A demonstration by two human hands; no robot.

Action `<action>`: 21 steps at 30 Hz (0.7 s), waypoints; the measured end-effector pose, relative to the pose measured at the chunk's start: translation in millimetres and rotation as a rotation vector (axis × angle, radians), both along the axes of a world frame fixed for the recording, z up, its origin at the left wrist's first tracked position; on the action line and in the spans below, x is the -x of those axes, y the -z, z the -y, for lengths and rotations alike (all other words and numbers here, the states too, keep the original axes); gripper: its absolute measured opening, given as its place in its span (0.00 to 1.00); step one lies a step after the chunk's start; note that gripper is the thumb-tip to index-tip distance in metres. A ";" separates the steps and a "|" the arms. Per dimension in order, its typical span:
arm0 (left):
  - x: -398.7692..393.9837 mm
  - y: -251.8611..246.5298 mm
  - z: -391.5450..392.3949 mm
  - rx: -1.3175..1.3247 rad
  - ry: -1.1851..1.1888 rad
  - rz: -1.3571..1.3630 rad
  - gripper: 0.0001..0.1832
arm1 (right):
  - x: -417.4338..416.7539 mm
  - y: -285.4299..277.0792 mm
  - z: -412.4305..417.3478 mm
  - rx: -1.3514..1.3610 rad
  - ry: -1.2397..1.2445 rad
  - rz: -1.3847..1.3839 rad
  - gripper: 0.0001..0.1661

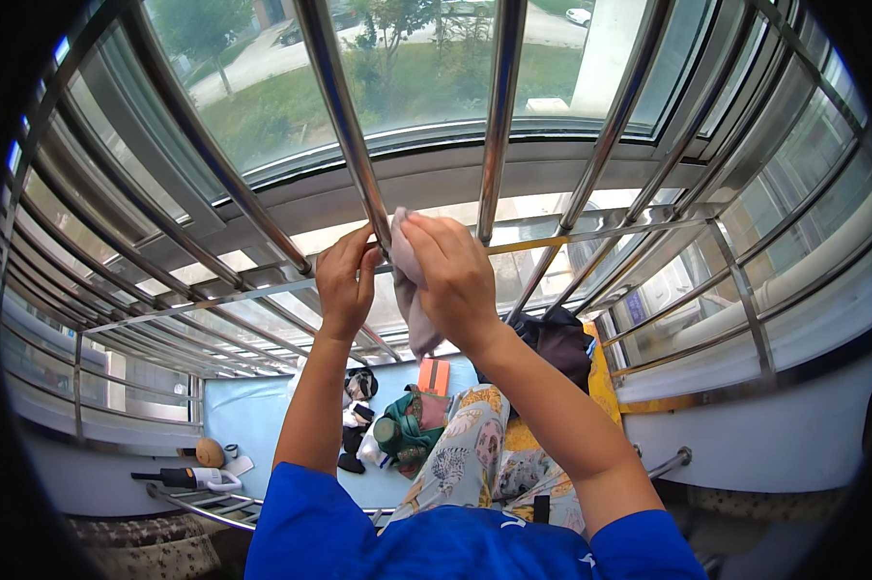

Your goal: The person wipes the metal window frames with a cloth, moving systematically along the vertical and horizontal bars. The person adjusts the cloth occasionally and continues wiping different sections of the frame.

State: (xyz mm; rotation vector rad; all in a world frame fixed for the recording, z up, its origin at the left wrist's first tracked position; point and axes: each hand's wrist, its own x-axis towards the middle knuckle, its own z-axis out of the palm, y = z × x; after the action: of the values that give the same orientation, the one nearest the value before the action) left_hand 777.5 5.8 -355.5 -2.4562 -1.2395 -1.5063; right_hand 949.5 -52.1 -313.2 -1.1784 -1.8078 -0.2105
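A pale pinkish-grey cloth (412, 293) hangs from my right hand (450, 279), whose fingers press it against the lower end of an upright stainless-steel bar (349, 145). My left hand (346, 279) is just left of the same bar, with its fingertips around the horizontal steel rail (262, 291) near where the bar meets it. The finger pads of my left hand are partly hidden, so its exact hold is not plain. The cloth's lower end dangles below my right hand.
Behind the bars stands a window frame (436, 168). Below, a light blue surface (244, 406) holds a green item (407, 431), an orange box (433, 375), black and white items and a handheld vacuum cleaner (193, 478). Dark clothing (562, 348) lies at the right on yellow fabric (604, 384).
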 end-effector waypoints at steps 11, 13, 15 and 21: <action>5.0 -7.8 7.6 0.099 0.002 -0.064 0.19 | -36.9 15.3 5.9 0.078 0.130 0.449 0.26; 3.9 -7.5 6.3 0.075 0.033 -0.019 0.18 | -13.6 15.2 6.0 0.127 0.121 0.378 0.26; 9.7 -7.3 5.0 0.098 0.072 0.022 0.17 | 0.8 20.6 9.0 0.126 0.003 0.302 0.31; 93.0 -4.2 33.8 -0.030 -0.087 0.331 0.14 | -42.8 -1.8 25.4 0.233 0.101 0.374 0.30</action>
State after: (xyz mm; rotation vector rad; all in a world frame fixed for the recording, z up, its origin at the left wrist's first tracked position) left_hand 684.4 -28.0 -351.3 -2.1629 -1.3340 -1.9476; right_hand 992.4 -77.5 -311.4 -1.4722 -2.1428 -0.3004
